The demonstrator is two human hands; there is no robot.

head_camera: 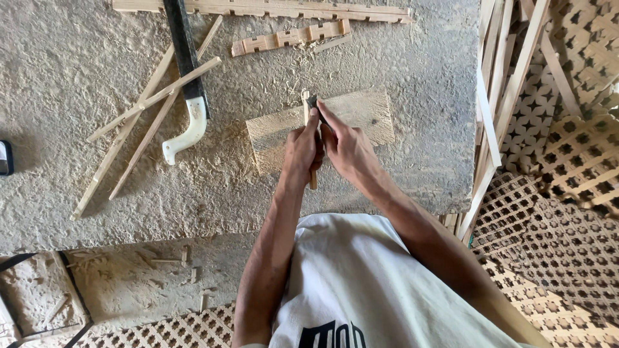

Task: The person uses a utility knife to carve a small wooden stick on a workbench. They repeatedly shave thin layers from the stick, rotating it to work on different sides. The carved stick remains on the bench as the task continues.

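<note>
Over the board [361, 113], the left hand [302, 151] grips a stick [307, 113] and the right hand [345, 147] fingers close on a dark tool [314, 103].

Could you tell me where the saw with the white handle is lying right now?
In the head view, the saw lies on the dusty surface at upper left, across loose wooden strips, left of the wooden board and both hands.

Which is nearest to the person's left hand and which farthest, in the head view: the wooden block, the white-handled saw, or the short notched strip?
From the left hand:
1. Wooden block, directly under and just beyond the hand.
2. White-handled saw, off to the left on the dusty bench.
3. Short notched strip, up at the far edge.
</note>
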